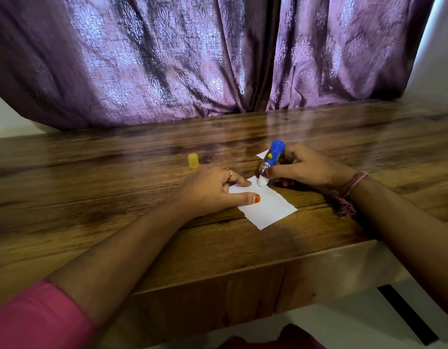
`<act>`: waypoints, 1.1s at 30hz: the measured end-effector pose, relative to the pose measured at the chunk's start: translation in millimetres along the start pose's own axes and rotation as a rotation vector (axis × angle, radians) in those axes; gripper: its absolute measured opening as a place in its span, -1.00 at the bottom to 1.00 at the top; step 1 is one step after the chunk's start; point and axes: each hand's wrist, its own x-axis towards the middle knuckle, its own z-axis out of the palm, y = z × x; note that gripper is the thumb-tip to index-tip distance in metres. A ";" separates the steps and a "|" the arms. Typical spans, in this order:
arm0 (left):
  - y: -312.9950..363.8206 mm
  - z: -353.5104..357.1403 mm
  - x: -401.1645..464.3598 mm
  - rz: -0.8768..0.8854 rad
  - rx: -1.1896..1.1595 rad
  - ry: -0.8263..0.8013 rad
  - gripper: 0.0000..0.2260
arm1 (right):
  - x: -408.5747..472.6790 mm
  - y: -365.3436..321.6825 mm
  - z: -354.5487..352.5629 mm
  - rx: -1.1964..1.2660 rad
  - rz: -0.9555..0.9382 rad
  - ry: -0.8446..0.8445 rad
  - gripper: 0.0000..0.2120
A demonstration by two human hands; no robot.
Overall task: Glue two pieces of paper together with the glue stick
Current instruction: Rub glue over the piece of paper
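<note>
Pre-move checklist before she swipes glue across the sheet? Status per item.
1. Cap off: ok, yellow cap stands on the table, apart from the work.
2. Glue stick gripped: ok, right hand holds it tilted, white tip down.
3. Tip on paper: ok, it touches the far corner.
4. Sheet pinned: ok, left hand presses its left side.
5. Second paper piece ready: cannot tell, mostly hidden behind the stick.
6. Glue already laid: cannot tell, no visible trace.
</note>
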 end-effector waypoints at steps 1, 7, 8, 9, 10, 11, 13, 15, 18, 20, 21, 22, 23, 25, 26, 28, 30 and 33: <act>0.2 -0.1 -0.2 -0.002 -0.002 0.003 -0.59 | -0.2 0.0 -0.1 0.001 0.002 0.004 -0.83; -1.1 0.4 -0.3 -0.006 -0.006 0.014 -0.59 | -2.4 -0.2 -1.5 0.005 0.002 -0.009 -0.82; -1.1 0.5 -0.2 -0.007 -0.004 0.010 -0.59 | -3.2 -0.3 -1.7 0.005 -0.002 -0.012 -0.83; -1.0 0.4 -0.1 -0.007 -0.001 0.006 -0.59 | -3.9 -0.5 -2.0 0.006 -0.006 -0.012 -0.85; -0.8 0.3 0.0 -0.006 0.002 0.004 -0.59 | -4.2 -0.8 -1.8 0.010 -0.010 -0.010 -0.85; -0.7 0.2 0.1 -0.005 0.002 0.004 -0.59 | -4.5 -1.0 -1.5 0.014 -0.011 -0.007 -0.85; -0.9 0.2 0.3 -0.008 -0.007 0.006 -0.58 | -4.8 -1.1 -1.3 0.019 -0.004 -0.006 -0.82; -0.8 0.6 -0.2 -0.013 -0.015 0.006 -0.58 | -5.6 -1.0 -2.3 0.025 0.006 -0.014 -0.83; 0.3 0.5 -1.4 -0.016 -0.022 0.011 -0.60 | -6.9 -1.6 -2.7 0.022 0.009 -0.020 -0.84; 1.0 0.6 -1.4 -0.014 -0.022 0.013 -0.59 | -8.1 -2.0 -3.2 0.012 0.006 -0.023 -0.83; 1.2 0.7 -1.3 -0.014 -0.022 0.012 -0.59 | -9.1 -2.4 -4.0 0.006 0.003 -0.028 -0.82; 1.2 0.6 -1.2 -0.015 -0.020 0.010 -0.59 | -9.6 -3.0 -4.9 -0.001 0.001 -0.036 -0.82; 1.2 0.5 -1.2 -0.017 -0.016 0.010 -0.59 | -10.2 -3.6 -5.5 -0.005 0.000 -0.042 -0.83; 0.9 0.2 -1.5 -0.019 -0.012 0.012 -0.58 | -10.4 -4.5 -6.2 -0.005 0.002 -0.046 -0.84; 0.9 0.1 -1.6 -0.019 -0.014 0.014 -0.58 | -10.5 -4.5 -6.2 -0.008 0.002 -0.048 -0.84; 0.8 0.1 -1.7 -0.017 -0.016 0.018 -0.59 | -10.7 -3.8 -6.2 -0.006 -0.001 -0.058 -0.84; 0.7 0.1 -1.3 -0.015 -0.015 0.017 -0.60 | -11.7 -3.1 -7.3 0.009 0.000 -0.070 -0.85; 0.1 0.1 -1.1 -0.017 -0.018 0.013 -0.59 | -12.1 -1.9 -8.6 0.018 0.006 -0.075 -0.85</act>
